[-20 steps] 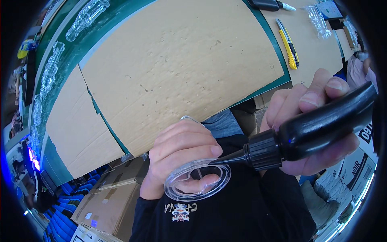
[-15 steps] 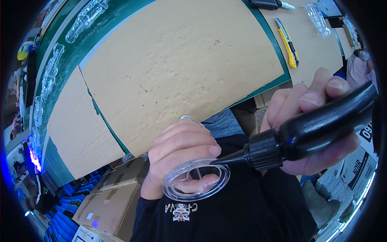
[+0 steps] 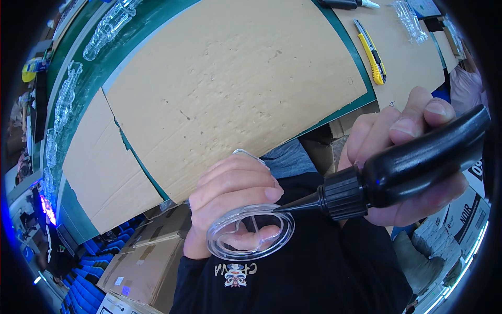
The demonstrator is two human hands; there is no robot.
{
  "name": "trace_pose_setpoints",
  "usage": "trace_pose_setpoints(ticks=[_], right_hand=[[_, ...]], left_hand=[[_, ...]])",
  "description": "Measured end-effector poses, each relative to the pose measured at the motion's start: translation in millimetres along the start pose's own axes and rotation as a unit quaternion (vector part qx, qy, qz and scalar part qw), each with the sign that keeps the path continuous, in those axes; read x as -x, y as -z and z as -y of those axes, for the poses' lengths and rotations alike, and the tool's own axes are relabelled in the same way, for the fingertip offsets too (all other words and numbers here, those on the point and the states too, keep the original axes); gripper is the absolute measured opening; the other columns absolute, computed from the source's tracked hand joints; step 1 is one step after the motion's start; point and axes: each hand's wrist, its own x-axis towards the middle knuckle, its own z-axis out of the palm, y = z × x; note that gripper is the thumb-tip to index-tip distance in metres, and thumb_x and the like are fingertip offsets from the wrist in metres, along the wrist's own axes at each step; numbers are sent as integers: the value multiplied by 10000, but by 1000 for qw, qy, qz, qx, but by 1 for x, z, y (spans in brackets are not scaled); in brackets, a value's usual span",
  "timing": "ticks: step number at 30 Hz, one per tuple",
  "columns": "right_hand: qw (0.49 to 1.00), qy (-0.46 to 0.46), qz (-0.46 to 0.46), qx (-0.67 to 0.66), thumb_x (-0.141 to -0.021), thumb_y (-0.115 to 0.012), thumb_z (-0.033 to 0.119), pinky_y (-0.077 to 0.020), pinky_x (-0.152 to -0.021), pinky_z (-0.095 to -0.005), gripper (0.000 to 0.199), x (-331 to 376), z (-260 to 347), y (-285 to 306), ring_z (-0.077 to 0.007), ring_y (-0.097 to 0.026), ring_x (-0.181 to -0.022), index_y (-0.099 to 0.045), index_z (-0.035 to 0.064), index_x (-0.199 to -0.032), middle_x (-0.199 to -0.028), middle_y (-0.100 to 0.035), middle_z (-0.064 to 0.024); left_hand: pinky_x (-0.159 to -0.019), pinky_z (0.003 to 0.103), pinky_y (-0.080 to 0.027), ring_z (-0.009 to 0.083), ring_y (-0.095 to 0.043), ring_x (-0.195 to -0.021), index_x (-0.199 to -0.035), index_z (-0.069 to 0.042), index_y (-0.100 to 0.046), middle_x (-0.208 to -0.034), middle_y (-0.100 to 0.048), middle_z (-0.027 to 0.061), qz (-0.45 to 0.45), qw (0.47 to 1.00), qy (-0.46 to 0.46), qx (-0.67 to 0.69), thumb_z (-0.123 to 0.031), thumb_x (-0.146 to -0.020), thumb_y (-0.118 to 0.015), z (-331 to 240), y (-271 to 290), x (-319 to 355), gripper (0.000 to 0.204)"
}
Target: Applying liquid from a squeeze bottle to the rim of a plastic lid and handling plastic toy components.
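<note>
My left hand (image 3: 230,191) is closed around a clear glass piece whose round, ringed base (image 3: 219,246) faces up; its stem and the rest are hidden in my fingers. My right hand (image 3: 402,128) grips a black squeeze bottle (image 3: 418,170) with a ribbed cap and a long pointed nozzle. The bottle lies tilted almost sideways, nozzle toward my left hand. Its tip is at the upper right rim of the glass base; whether it touches cannot be made out. No liquid can be made out at the tip.
Cardboard sheets (image 3: 235,78) cover a green table. Clear glass pieces (image 3: 110,29) line its left edge, beside a purple-blue glow (image 3: 48,209). A yellow utility knife (image 3: 372,55), a black bottle (image 3: 340,4) and more glassware (image 3: 410,23) lie at the right. Cardboard boxes (image 3: 146,261) stand lower left.
My left hand and the glass base have shifted slightly left. The bottle and my right hand have barely moved, and the nozzle tip remains at the rim.
</note>
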Motion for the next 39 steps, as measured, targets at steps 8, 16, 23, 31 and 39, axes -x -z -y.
trace_pose_setpoints(ticks=[8, 16, 23, 31, 39], right_hand=[[999, 6, -31, -4, -931, -553, 388, -389, -369, -202, 531, 10, 12, -4, -131, -489, -473, -412, 22, -1289, -1079, -543, -118], [998, 12, -65, -5, -933, -548, 387, -391, -369, -205, 527, 5, 1, -7, -128, -483, -468, -412, 18, -1284, -1078, -539, -117], [996, 18, -92, -6, -935, -545, 386, -392, -369, -207, 524, 8, 2, -8, -125, -478, -463, -412, 15, -1280, -1077, -535, -117], [992, 23, -124, -9, -937, -540, 385, -394, -369, -209, 521, 4, -6, -7, -122, -472, -458, -413, 11, -1276, -1076, -530, -116], [987, 29, -155, -14, -939, -536, 384, -396, -369, -211, 517, 18, 8, -17, -119, -467, -453, -413, 7, -1271, -1076, -526, -116]], left_hand=[[-675, 347, -517, 233, -616, -721, -898, -3, -687, -832, -669, 112, -18, 1000, -15, 16, -191, -683, -760, 2, 0, 1, 295], [-672, 352, -516, 235, -616, -697, -923, -4, -666, -819, -665, 119, -26, 999, -12, 21, -184, -679, -757, 3, -2, 0, 317], [-666, 353, -516, 235, -617, -686, -929, -2, -656, -815, -662, 123, -31, 999, -19, 25, -181, -677, -755, 5, -4, -1, 324], [-653, 354, -515, 237, -615, -685, -932, 5, -652, -805, -658, 125, -33, 998, -21, 39, -180, -678, -754, 4, -4, -1, 330], [-649, 351, -513, 239, -611, -687, -950, 10, -646, -808, -653, 127, -26, 999, -18, 39, -171, -677, -755, 4, -4, -2, 345]])
